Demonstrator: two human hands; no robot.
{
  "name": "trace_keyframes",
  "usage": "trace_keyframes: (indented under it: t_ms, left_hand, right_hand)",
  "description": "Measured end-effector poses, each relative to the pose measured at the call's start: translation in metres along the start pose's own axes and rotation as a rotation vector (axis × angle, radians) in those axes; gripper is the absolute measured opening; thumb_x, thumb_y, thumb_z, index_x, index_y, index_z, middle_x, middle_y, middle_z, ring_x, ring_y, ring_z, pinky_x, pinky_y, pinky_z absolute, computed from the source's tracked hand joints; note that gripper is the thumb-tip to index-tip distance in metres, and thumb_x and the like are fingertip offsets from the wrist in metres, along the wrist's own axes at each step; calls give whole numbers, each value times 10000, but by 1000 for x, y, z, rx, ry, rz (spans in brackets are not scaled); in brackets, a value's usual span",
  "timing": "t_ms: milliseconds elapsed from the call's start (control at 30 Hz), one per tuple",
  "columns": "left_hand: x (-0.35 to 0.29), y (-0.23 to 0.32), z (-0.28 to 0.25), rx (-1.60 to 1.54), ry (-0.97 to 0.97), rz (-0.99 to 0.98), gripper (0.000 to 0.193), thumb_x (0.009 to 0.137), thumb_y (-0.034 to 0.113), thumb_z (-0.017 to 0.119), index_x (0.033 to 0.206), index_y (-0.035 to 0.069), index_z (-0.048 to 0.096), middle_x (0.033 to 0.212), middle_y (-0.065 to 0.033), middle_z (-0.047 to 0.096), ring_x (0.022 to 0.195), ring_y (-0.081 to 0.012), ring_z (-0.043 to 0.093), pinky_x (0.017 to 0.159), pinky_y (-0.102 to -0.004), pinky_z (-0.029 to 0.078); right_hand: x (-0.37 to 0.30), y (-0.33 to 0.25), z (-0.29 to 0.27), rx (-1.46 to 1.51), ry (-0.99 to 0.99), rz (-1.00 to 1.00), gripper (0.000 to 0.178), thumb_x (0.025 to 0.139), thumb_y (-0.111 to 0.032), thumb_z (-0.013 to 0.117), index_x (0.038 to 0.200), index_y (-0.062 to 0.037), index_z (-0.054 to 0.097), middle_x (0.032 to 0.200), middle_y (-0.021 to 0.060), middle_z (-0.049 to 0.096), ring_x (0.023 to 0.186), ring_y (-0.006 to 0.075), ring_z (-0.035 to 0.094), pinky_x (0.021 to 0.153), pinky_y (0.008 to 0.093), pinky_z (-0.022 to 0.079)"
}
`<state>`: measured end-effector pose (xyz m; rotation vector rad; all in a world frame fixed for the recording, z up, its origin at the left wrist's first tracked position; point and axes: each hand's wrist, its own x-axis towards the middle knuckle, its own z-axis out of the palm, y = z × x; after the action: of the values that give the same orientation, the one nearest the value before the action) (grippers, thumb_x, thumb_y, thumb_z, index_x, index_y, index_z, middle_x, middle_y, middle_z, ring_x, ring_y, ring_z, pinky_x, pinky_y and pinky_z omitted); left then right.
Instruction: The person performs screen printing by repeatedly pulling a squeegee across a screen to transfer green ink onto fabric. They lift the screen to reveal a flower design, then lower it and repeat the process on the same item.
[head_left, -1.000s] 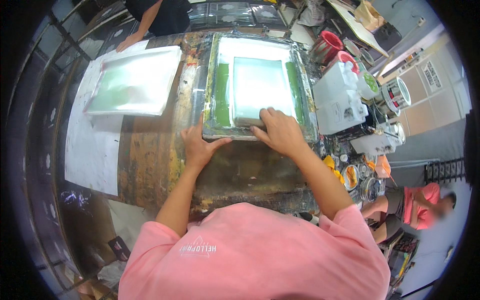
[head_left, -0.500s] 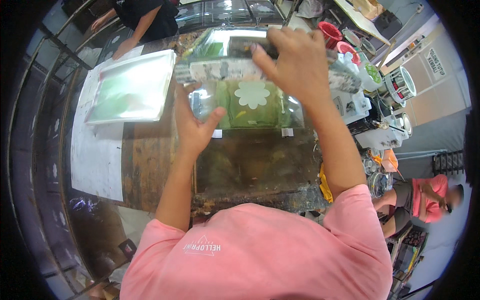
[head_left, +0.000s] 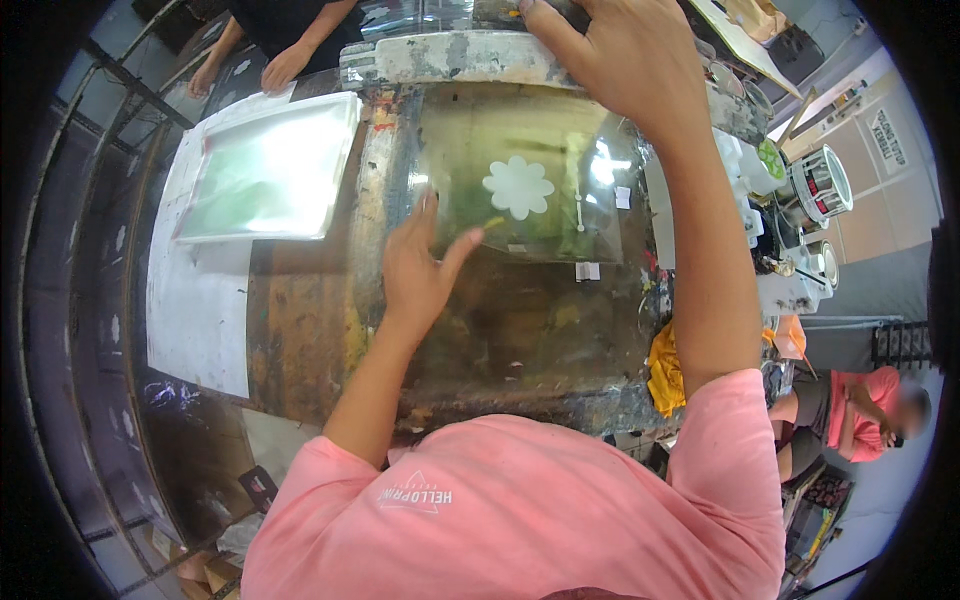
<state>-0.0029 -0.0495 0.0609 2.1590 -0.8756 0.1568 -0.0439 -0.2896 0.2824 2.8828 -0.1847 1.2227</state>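
A clear plastic sheet [head_left: 597,180] with a pale flower shape [head_left: 518,188] lies on the dark worktable in front of me. My left hand [head_left: 418,265] is at the sheet's lower left, thumb and fingers spread apart and seemingly holding nothing. Whether its fingertips press on the sheet, I cannot tell. Along the sheet's far side, a paint-stained screen-printing frame [head_left: 460,60] is tilted up. My right hand [head_left: 635,65] is closed over its near edge, and some of those fingers run out of the picture at the top.
At the left, a stack of clear plastic sheets [head_left: 270,175] lies on white paper [head_left: 200,320]. Beyond it are another person's hands [head_left: 288,68]. Cans [head_left: 815,185], tubs and a yellow cloth [head_left: 665,368] line the right side. Another person [head_left: 862,412] sits at far right.
The frame has swung up and away from me with my right hand on it, uncovering more of the sheet. My left hand has shifted slightly right and nearer to me.
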Motion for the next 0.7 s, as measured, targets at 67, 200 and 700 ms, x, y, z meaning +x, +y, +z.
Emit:
trace_keyframes:
  t_ms: [67, 200, 700]
  left_hand:
    - [30, 17, -8, -235, 126, -69, 689, 892, 360, 824, 1407, -39, 598, 1338, -256, 665, 1070, -341, 718, 923, -427, 557]
    - [64, 4, -54, -184, 135, -232, 585, 906, 120, 766, 1437, -35, 578, 1088, -216, 755, 880, -188, 724, 762, -310, 567]
    - [55, -252, -221, 1120, 629, -471, 737, 922, 356, 768, 1529, 30, 504, 1425, -286, 602, 1347, -388, 564, 1129, -510, 418]
  right_hand:
    - [5, 3, 1, 3, 13, -5, 467, 897, -438, 617, 706, -14, 666, 747, 200, 680, 778, 400, 672, 767, 508, 462]
    - [7, 7, -3, -34, 4, 4, 485, 898, -455, 608, 715, -11, 680, 757, 205, 694, 772, 404, 681, 755, 518, 466]
    - [6, 4, -1, -25, -22, 13, 495, 909, -455, 591, 699, -14, 675, 738, 212, 689, 759, 400, 680, 776, 517, 463]
